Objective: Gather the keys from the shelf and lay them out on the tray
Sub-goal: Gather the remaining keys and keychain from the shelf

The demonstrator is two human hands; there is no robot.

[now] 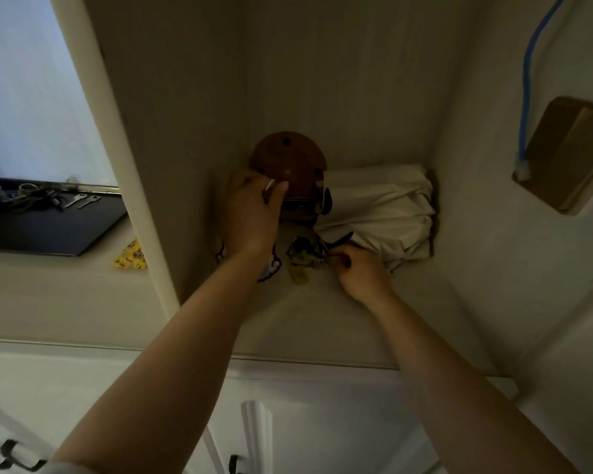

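Observation:
Inside a dim shelf niche lies a bunch of keys (307, 251) with a yellow tag (299, 277) below it. My right hand (360, 271) pinches the right side of that bunch on the shelf floor (322, 319). My left hand (252, 210) is raised over the front of a round brown wooden object (288, 159), fingers curled around something small and pale that I cannot identify. A black tray (55, 230) sits outside the niche at the left, with several keys (45, 198) along its far edge.
A white folded cloth bundle (384, 210) fills the niche's back right corner. A cartoon-pattern item (271, 266) lies under my left wrist. A yellow packet (131, 258) lies beside the tray. A blue cable (528, 80) runs down the right wall. Cabinet doors show below.

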